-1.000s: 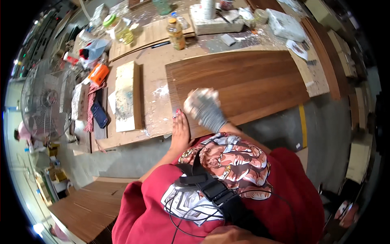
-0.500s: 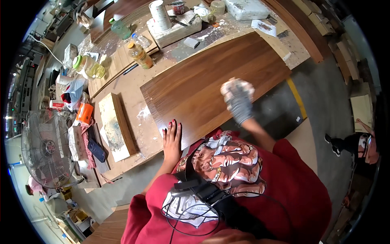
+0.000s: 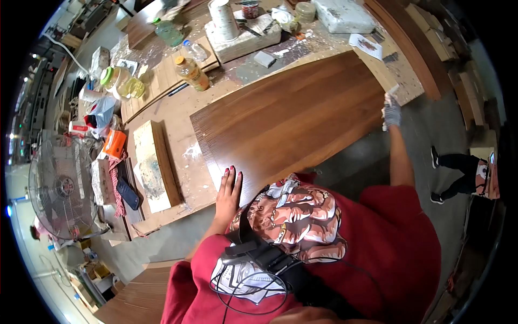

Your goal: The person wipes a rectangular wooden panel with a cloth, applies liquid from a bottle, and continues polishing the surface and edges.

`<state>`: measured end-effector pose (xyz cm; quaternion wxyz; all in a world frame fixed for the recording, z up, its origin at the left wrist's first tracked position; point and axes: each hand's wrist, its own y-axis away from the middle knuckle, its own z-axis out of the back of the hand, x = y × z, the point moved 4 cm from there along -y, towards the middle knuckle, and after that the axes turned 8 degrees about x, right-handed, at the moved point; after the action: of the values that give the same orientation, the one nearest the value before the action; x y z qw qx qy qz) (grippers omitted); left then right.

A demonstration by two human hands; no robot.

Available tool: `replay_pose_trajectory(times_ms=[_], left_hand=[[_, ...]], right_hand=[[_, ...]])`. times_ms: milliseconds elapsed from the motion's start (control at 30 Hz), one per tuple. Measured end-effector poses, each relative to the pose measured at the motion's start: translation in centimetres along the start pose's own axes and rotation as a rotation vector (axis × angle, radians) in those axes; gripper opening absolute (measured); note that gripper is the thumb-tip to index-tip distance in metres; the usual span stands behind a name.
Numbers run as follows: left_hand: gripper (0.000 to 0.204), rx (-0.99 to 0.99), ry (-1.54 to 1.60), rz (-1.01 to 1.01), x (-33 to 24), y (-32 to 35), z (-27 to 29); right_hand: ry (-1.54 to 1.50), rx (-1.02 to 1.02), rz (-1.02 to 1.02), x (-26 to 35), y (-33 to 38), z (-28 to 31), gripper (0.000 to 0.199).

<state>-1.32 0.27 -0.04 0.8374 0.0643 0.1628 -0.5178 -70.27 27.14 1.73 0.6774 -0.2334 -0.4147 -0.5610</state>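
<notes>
A long brown wood-grain board [image 3: 286, 119] lies slantwise on the worktable. My bare left hand [image 3: 229, 193], with red nails, rests flat with fingers stretched out on the board's near left corner. At the board's right end is my right hand [image 3: 393, 112] in a grey glove. Its fingers are closed around a whitish crumpled cloth [image 3: 384, 120], of which only bits show at the edge of the hand.
Bottles, including an orange-capped one [image 3: 191, 73], and a white cup [image 3: 223, 20] stand across the paint-spotted table [image 3: 178, 116]. A wooden block [image 3: 154, 164], a phone [image 3: 128, 193] and a fan [image 3: 63, 186] are at left. Another person [image 3: 458, 173] stands at far right.
My right hand has swept from the middle of the board to its right end with the cloth. The left hand stays at the corner. The person at right has shifted.
</notes>
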Motion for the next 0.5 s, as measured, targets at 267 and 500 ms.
replay_pose_trajectory(times_ms=[267, 500], left_hand=[[0.085, 0.053, 0.292, -0.070, -0.5, -0.7, 3.8], [0.087, -0.013, 0.221, -0.070, 0.4, -0.7, 8.9]], right_hand=[[0.123, 0.134, 0.020, -3.9, -9.1, 8.0, 0.047], [0.167, 0.092, 0.039, 0.9, -7.0, 5.9, 0.045]])
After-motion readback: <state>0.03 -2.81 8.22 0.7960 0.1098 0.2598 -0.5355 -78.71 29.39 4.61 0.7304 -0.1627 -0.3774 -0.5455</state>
